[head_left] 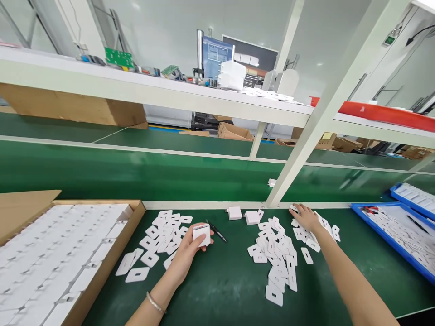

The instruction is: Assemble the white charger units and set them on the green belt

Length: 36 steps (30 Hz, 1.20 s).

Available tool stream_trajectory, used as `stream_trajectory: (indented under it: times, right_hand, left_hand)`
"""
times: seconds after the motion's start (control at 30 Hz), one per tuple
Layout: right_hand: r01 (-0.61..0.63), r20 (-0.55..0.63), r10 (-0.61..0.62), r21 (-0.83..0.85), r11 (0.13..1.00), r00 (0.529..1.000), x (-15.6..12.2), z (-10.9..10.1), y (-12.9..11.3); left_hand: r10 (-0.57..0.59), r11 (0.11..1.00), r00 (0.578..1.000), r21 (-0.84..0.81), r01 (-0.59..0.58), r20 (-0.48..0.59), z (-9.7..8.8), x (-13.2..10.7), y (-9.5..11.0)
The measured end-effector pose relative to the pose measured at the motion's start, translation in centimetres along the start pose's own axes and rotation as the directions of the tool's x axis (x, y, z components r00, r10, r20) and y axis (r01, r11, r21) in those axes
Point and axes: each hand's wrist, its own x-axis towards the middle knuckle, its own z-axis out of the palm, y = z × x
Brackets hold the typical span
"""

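Observation:
My left hand (190,251) holds a small white charger block (201,234) above the green mat, fingers wrapped round it. Beside it lies a black pen (216,231). My right hand (306,217) reaches far forward and rests palm-down on a scatter of flat white plastic pieces (277,253); its fingers are bent over them and I cannot see what they grip. A second heap of white pieces (163,237) lies left of my left hand. Two more white charger blocks (244,215) sit near the table's far edge.
A cardboard box (112,258) of white parts in rows stands at the left. Blue trays (394,235) with white parts sit at the right. A green conveyor belt (152,172) runs behind the table, with one white part (271,182) on it. A white post (306,149) rises to a shelf overhead.

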Motion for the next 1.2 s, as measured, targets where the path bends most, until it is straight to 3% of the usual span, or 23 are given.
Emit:
stream_trajectory:
  times: [0.13, 0.27, 0.53, 0.7, 0.87, 1.1, 1.2]
  right_hand:
    - [0.007, 0.164, -0.008, 0.009, 1.000, 0.986, -3.0, 0.3, -0.9]
    - [0.080, 0.207, -0.088, 0.046, 0.996, 0.974, -6.2, -0.3, -2.9]
    - [0.203, 0.045, -0.206, 0.054, 0.978, 0.978, -7.9, -2.2, -7.4]
    - [0.213, -0.045, -0.211, 0.029, 0.977, 0.976, -7.9, -2.0, -10.1]
    - [0.203, -0.094, -0.196, 0.071, 0.977, 0.976, -8.0, -2.6, -11.6]
    - [0.176, -0.091, -0.156, 0.281, 0.943, 0.984, -8.6, -5.1, -13.8]
    - [0.170, -0.062, -0.161, 0.507, 0.845, 0.985, -9.8, -6.6, -16.8]
  left_hand:
    - [-0.011, 1.000, 1.000, -0.006, 0.011, 0.018, 0.0, -0.3, 0.2]
    - [-0.002, 1.000, 0.999, 0.022, 0.001, 0.036, 0.0, -0.8, 0.3]
    - [0.128, 0.960, 0.990, 0.244, -0.137, 0.051, -0.8, -1.2, -0.5]
    - [0.174, 0.962, 0.973, 0.187, -0.202, 0.153, -0.5, -1.6, -0.5]
    - [0.286, 0.929, 0.927, 0.167, -0.331, 0.244, -0.3, -1.9, -0.3]
    - [0.337, 0.908, 0.889, 0.143, -0.394, 0.310, -0.1, -2.3, -0.1]
    - [0.316, 0.916, 0.892, 0.141, -0.376, 0.323, 0.0, -2.4, -0.3]
